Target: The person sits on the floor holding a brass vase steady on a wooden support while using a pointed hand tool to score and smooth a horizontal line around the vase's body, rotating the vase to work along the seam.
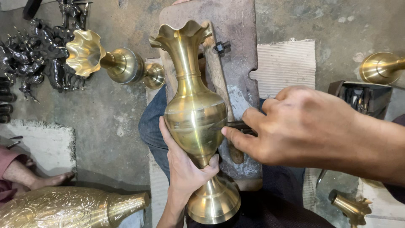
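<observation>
Brass vase (pixel 194 114) lies across the lap, over a worn wooden board (pixel 236 55). Left hand (pixel 183 169) clamps its narrow stem, steadying it. Right hand (pixel 295 126) pinches a dark metal tool (pixel 236 125) against the belly (tip partly hidden).

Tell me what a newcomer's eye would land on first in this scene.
A tall, shiny brass vase with a ruffled rim fills the centre. The left hand wraps its narrow stem from below, and the right hand presses a dark tool against its belly. A second ruffled brass vase lies on its side on the concrete floor at upper left, and an engraved brass vessel lies at lower left.
</observation>
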